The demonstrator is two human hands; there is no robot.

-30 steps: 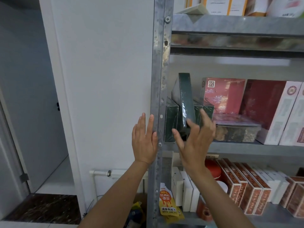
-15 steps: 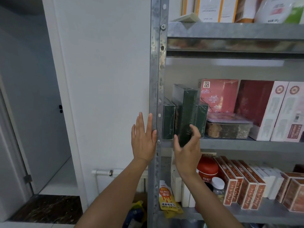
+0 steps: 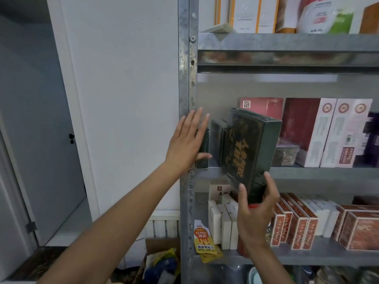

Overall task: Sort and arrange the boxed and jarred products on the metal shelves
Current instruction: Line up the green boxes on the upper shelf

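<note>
R hand (image 3: 254, 212) grips the lower end of a big dark green box (image 3: 249, 148) w/ gold lettering: thumb curled onto the lettered face, other fingers (image 3: 269, 187) wrapped round the narrow side. Box is roughly upright but tilted a bit. Its top end is level w/ the goods on the mid shelf (image 3: 317, 173) and its bottom end hangs below that shelf's front lip, so it's in the air in front of the rack, not standing on anything. L hand (image 3: 188, 144) is flat, fingers straight & spread, laid over the rack's metal upright (image 3: 187, 58) at mid-shelf height. Its thumb lies across the front of a small dark green box (image 3: 203, 150) standing at the shelf's far left end; the hand grasps nothing. Just right of that is a 2nd small dark box (image 3: 218, 140), partly behind the big one. Further along the mid shelf: pink-red box (image 3: 264, 107) at the back, clear lidded tub (image 3: 285, 154), dark red box (image 3: 297, 124), then seal-marked white boxes (image 3: 336, 136) standing upright. Lower shelf: plain white boxes (image 3: 223, 226) on the left, a row of red patterned boxes (image 3: 295, 226) on the right, and a yellow sachet (image 3: 203, 238) hanging off the front edge by the upright. Top shelf has white-&-orange boxes (image 3: 246, 13) & a white-green pouch (image 3: 326, 15).
</note>
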